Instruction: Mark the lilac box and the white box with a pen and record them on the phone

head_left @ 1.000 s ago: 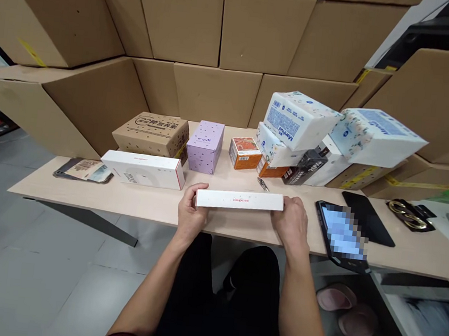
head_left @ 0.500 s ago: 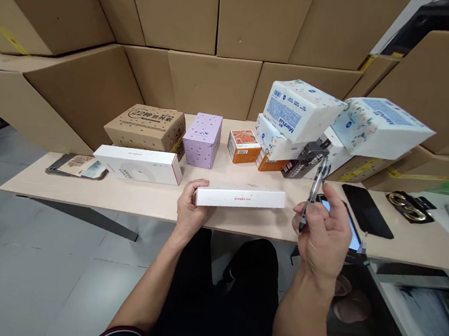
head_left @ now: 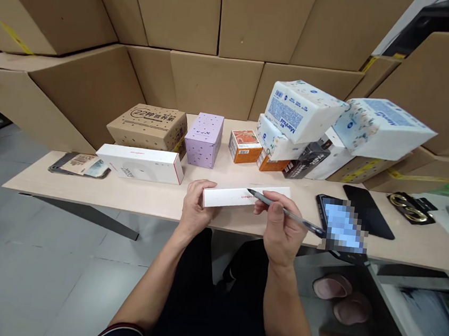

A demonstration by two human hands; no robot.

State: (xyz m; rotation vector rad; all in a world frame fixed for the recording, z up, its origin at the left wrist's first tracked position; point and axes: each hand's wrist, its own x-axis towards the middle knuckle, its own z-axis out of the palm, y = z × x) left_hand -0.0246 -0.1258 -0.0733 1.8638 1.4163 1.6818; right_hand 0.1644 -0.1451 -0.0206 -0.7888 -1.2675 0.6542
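A long, narrow white box [head_left: 227,197] with small red print lies near the front edge of the light wooden table [head_left: 125,196]. My left hand [head_left: 194,207] grips its left end, fingers curled over the top. My right hand [head_left: 278,230] holds a dark pen [head_left: 284,211] in a writing grip. The pen's tip touches the top of the white box near the red print, and its rear end points right toward the phone.
A phone [head_left: 340,228] with a lit screen and a black pad [head_left: 367,218] lie to the right. Behind stand a white box [head_left: 140,163], a brown printed carton [head_left: 148,126], a purple cube box [head_left: 204,139], an orange box [head_left: 245,146] and stacked tissue packs [head_left: 300,112]. Cardboard cartons wall the back.
My right hand let go of the box's right end, took up the pen, held it upright, then brought it down so the tip rests on the box. The left hand kept its grip.
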